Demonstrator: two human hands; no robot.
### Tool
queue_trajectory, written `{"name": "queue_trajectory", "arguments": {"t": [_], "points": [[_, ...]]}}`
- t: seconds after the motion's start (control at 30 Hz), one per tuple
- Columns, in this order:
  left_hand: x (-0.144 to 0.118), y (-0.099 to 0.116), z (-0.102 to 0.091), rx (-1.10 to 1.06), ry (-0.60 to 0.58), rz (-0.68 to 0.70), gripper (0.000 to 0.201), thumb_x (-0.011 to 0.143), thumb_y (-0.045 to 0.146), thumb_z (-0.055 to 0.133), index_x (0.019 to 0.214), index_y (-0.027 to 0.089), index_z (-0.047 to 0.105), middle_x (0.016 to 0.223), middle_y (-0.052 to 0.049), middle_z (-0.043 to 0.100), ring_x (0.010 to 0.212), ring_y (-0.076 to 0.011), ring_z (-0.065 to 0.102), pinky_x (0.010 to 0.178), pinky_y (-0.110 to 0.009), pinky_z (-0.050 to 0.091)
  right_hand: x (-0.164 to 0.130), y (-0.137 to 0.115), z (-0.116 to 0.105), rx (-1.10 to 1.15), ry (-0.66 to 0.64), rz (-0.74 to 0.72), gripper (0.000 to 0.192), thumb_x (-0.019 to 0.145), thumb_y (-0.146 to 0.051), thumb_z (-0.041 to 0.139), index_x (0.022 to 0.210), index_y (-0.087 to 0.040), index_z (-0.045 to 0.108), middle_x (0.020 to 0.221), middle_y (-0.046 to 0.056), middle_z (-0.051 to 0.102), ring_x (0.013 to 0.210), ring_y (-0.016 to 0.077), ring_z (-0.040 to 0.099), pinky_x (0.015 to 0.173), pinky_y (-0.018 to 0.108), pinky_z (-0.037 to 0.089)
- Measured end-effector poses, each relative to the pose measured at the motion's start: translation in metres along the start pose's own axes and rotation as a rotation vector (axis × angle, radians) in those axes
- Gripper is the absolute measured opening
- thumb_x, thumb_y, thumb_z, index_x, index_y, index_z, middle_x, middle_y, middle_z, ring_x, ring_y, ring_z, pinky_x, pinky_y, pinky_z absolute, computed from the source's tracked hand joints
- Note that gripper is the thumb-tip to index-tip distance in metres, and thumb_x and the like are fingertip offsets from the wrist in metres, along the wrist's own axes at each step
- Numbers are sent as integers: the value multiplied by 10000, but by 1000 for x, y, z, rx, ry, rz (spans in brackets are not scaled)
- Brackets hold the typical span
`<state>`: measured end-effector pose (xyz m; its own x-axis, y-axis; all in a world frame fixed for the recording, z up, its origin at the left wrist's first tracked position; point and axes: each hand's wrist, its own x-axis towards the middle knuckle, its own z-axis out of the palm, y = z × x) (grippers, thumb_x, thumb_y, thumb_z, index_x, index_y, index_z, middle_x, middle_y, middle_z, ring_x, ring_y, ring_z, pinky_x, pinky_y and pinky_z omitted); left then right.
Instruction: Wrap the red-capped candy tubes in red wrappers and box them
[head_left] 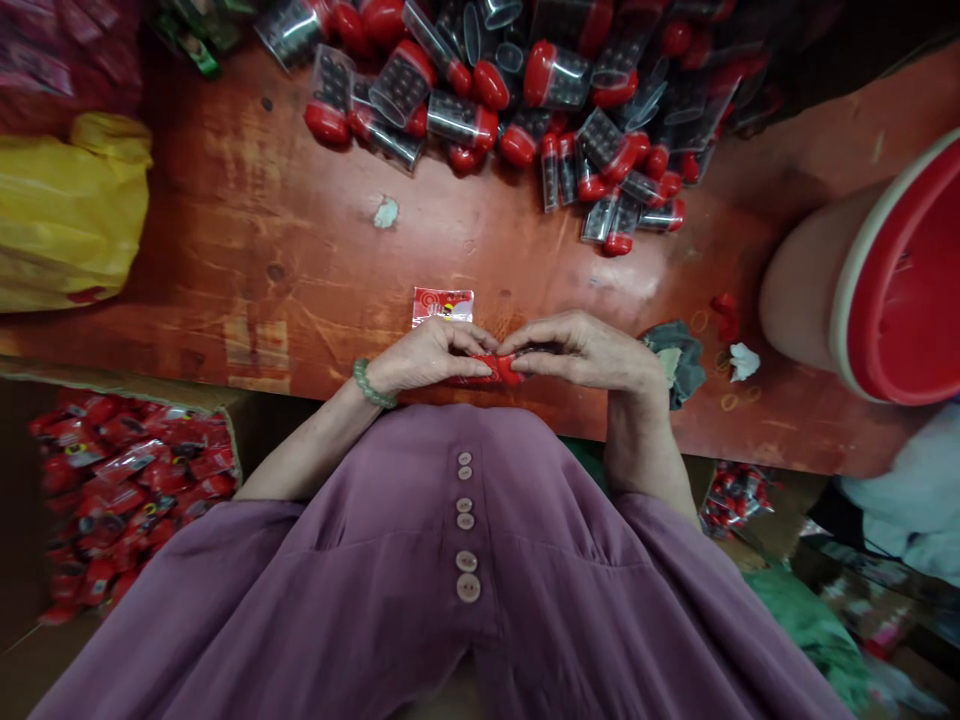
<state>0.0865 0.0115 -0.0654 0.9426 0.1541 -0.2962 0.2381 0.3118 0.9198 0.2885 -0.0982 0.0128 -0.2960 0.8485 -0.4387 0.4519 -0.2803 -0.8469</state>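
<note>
Filling the bottom of the view: a purple buttoned shirt, soft and matte, sloping up toward the near edge of the tabletop.

Just over that near edge, meeting fingertip to fingertip: the left hand, with a green bead bracelet at the wrist, and the right hand. Both pinching a small red packet between thumbs and forefingers, left hand on its left end, right hand on its right end; the rest of the fingers curling loosely above it.

Judging by the sheen and the wrinkling: thin, glossy film, very light, limp rather than stiff, probably a bit slippery. Best taken by the flat ends or seams, lightly, since squeezing the middle would likely crumple it.

Lying flat just beyond the hands: a red-and-white printed label, papery or foil-like. Heaping along the far edge: clear plastic tubes with red caps, hard, smooth, rounded, holding dark contents. Slumping at the left edge: a yellow plastic bag, crinkled. Sitting near the right hand: a grey-green cloth. Standing past the right edge: a red bucket with a pale rim. Below the tabletop at left: a box of red packets, shiny and jumbled.
</note>
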Motion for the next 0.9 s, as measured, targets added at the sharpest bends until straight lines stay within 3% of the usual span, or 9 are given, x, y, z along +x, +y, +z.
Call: {"name": "queue_trajectory", "arguments": {"t": [0.27,0.43,0.57,0.9], "points": [[1,4,-1,56,-42,-9,71,720,223,786,778,187,804,1016,-74,746,898,-177,678,866,-315,513,13,2,-6,-1,-161,49,263,895,-319,625,1078,-172,744,898,21,770,768,134,660,723,265,456],[3,5,-2,79,-88,11,77,717,266,782,700,192,794,848,-48,741,804,-171,669,759,-288,520,22,-1,-4,57,-86,-4,270,887,-293,653,1120,-164,695,937,25,754,798,130,649,731,262,477],[3,0,-5,16,-83,6,120,723,297,775,792,206,814,891,-63,759,825,-184,680,765,-295,530,25,0,-3,53,-96,-21,283,907,-285,621,1151,-179,716,1045,32,766,893,148,679,807,276,494],[-1,-3,-7,-235,-141,-104,242,722,368,811,824,149,798,826,-67,749,712,-126,647,662,-213,501,24,11,13,211,27,70,280,910,-343,608,1064,-162,756,924,17,761,804,130,645,760,258,481]]}}
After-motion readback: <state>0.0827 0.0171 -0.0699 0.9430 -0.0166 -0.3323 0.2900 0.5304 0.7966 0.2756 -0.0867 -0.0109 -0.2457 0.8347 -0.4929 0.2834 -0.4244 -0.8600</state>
